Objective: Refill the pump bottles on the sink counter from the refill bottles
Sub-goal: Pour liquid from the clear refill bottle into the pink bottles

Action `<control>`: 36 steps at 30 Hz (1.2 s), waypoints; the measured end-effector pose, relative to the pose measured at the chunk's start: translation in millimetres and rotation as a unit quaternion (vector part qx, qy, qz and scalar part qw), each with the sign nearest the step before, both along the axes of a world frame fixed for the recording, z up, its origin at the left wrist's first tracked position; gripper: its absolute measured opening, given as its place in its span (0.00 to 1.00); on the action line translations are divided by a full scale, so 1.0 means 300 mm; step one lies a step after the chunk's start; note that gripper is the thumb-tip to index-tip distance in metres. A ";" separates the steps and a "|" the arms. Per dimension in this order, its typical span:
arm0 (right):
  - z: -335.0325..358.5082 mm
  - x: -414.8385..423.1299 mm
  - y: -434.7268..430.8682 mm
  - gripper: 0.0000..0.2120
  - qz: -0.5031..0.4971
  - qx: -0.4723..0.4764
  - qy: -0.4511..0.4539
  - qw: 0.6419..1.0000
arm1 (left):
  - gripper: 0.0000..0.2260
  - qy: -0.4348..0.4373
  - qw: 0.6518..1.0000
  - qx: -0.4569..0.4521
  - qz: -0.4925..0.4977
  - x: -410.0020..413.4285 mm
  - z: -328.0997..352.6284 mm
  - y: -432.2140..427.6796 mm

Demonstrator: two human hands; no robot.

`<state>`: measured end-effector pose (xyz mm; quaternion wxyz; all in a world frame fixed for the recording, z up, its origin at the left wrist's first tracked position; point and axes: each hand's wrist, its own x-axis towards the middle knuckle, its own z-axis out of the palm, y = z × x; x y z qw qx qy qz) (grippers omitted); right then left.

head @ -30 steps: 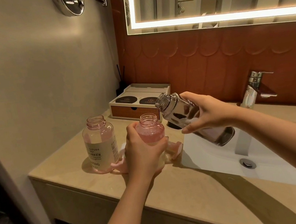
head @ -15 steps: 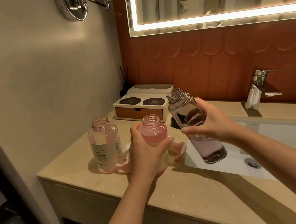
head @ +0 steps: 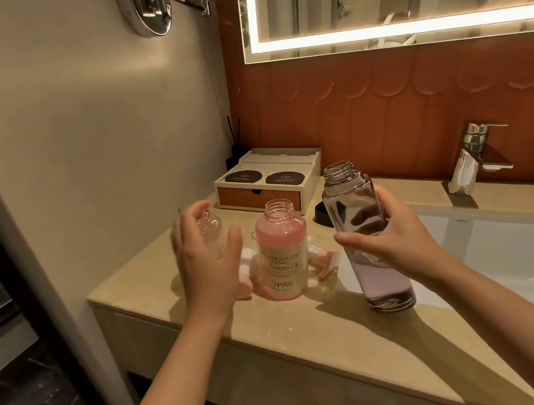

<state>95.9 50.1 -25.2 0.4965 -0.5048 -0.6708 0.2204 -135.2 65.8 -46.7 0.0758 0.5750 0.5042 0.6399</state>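
Observation:
An uncapped pump bottle (head: 283, 252) with pink liquid near its neck and a cream label stands on the beige counter (head: 331, 338). My left hand (head: 203, 263) is off it, fingers spread, in front of a second uncapped clear bottle (head: 212, 231) further left, which it mostly hides. My right hand (head: 390, 239) grips a tall clear refill bottle (head: 362, 222), upright, with a little pale pink liquid at the bottom, above the counter by the sink's left edge. Pink-and-white pump parts (head: 324, 259) lie behind the filled bottle.
A white sink basin (head: 508, 253) with a chrome tap (head: 473, 157) lies to the right. A wooden amenity box (head: 269, 181) and a black cap (head: 321, 215) sit at the back. A wall is close on the left; a lit mirror hangs above.
The refill bottle has gone from tilted over the pump bottle to upright and lower. My left hand has let go of the filled bottle and moved left toward the other bottle.

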 end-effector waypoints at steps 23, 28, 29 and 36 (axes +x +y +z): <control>0.017 0.018 -0.071 0.36 -0.005 -0.010 -0.041 0.999 | 0.26 -0.107 0.985 -0.127 -0.051 -0.179 -0.062 -0.024; 0.034 0.039 -0.099 0.41 -0.011 -0.013 -0.072 0.997 | 0.27 -0.074 0.981 -0.118 -0.133 -0.134 0.009 -0.107; 0.037 0.044 -0.105 0.42 -0.011 -0.015 -0.077 0.997 | 0.27 -0.068 0.978 -0.123 -0.157 -0.120 0.021 -0.126; 0.042 0.111 -0.144 0.45 -0.013 -0.022 -0.131 0.991 | 0.31 -0.051 0.951 -0.160 -0.260 0.042 -0.001 -0.177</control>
